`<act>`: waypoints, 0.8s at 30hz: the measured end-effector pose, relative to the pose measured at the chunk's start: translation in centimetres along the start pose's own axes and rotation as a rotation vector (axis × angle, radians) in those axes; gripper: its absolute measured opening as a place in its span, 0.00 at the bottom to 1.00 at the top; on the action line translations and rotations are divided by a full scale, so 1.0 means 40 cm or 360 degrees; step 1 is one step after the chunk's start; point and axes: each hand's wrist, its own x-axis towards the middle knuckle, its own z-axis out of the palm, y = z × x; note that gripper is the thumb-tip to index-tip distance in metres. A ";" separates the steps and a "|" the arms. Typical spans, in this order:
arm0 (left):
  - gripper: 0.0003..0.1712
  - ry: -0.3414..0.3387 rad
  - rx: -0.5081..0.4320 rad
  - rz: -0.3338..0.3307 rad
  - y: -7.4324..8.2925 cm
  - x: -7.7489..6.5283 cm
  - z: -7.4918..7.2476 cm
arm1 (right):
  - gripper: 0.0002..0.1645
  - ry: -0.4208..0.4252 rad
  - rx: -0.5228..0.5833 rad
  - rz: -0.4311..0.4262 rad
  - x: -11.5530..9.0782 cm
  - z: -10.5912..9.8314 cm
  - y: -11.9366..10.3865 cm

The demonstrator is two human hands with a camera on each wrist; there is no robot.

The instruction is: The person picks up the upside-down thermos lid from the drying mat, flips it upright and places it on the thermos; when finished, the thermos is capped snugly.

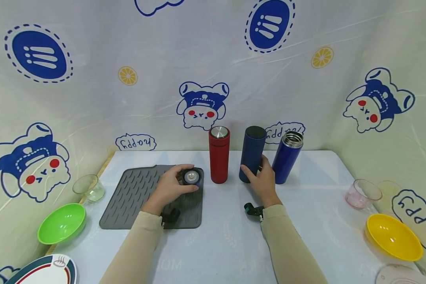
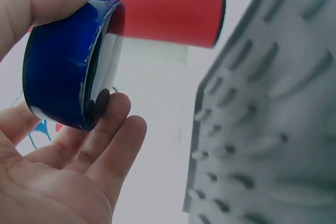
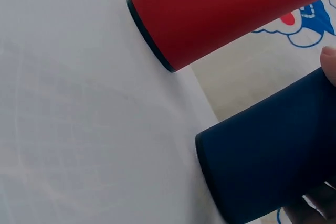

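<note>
My left hand (image 1: 168, 188) pinches a blue bottle lid (image 2: 58, 72) between thumb and fingers, held over the grey drying mat (image 1: 131, 197). The lid's open side shows in the left wrist view. My right hand (image 1: 265, 183) grips the lower part of a dark blue thermos (image 1: 253, 152), thumb on one side and fingers on the other. To its right an uncapped bright blue thermos (image 1: 285, 161), its steel mouth showing, stands close behind the hand. Left of the dark blue one stands a red thermos (image 1: 219, 159) with a steel-topped cap.
At left are a clear glass (image 1: 94, 191), a green bowl (image 1: 62, 225) and a rimmed plate (image 1: 47, 272). A pinkish glass (image 1: 360, 195), a yellow bowl (image 1: 394, 238) and a pale round item (image 1: 402, 274) line the right edge. A printed curtain (image 1: 163, 47) hangs behind the table.
</note>
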 end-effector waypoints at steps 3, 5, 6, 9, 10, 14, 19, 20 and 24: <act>0.40 -0.0014 0.0008 0.0031 0.015 0.008 0.008 | 0.54 0.0050 0.0001 -0.0047 0.000 -0.006 -0.011; 0.39 -0.0031 0.0004 0.0063 0.026 0.011 0.013 | 0.53 0.0090 -0.0028 -0.0092 0.000 -0.011 -0.019; 0.39 -0.0041 -0.0005 0.0082 0.032 0.012 0.015 | 0.52 0.0116 -0.0046 -0.0122 0.000 -0.014 -0.024; 0.38 -0.0046 -0.0023 0.0142 0.053 0.014 0.020 | 0.49 0.0184 -0.0105 -0.0229 0.002 -0.025 -0.040; 0.38 -0.0042 -0.0023 0.0154 0.060 0.015 0.021 | 0.47 0.0210 -0.0099 -0.0267 0.002 -0.030 -0.047; 0.39 -0.0046 -0.0021 0.0230 0.090 0.018 0.027 | 0.42 0.0345 -0.0029 -0.0423 0.006 -0.060 -0.078; 0.40 -0.0052 -0.0025 0.0349 0.123 0.020 0.034 | 0.33 0.0560 0.0085 -0.0661 0.009 -0.103 -0.129; 0.40 -0.0049 -0.0024 0.0376 0.128 0.020 0.036 | 0.30 0.0604 0.0112 -0.0692 0.008 -0.108 -0.141; 0.42 0.0003 0.0036 0.0481 0.144 0.021 0.044 | 0.21 0.0732 0.0190 -0.0802 -0.003 -0.111 -0.189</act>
